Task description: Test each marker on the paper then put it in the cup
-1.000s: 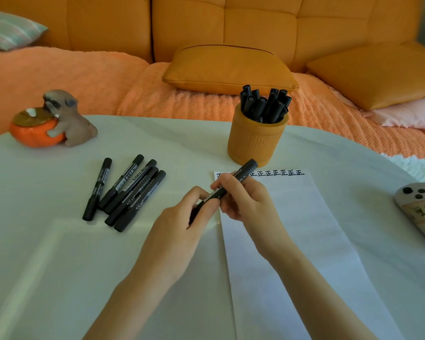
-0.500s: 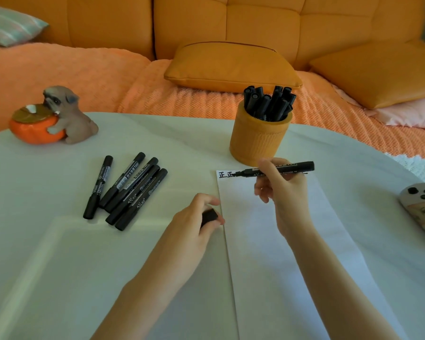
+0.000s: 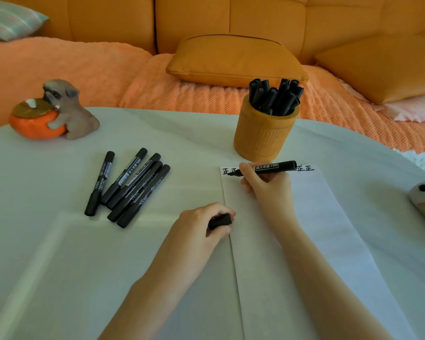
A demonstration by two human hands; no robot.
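Since the tip has to reach the paper [image 3: 317, 217], my right grip [image 3: 268, 187] pinches the marker [image 3: 268, 166] low while my left grip [image 3: 201, 227] clutches its cap [image 3: 220, 221] for recapping.

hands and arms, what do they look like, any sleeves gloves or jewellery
The left hand and right hand are bare: no gloves, rings, watch or bracelet show. The left forearm and right forearm are bare too, with no sleeve in view down to the bottom edge of the picture.
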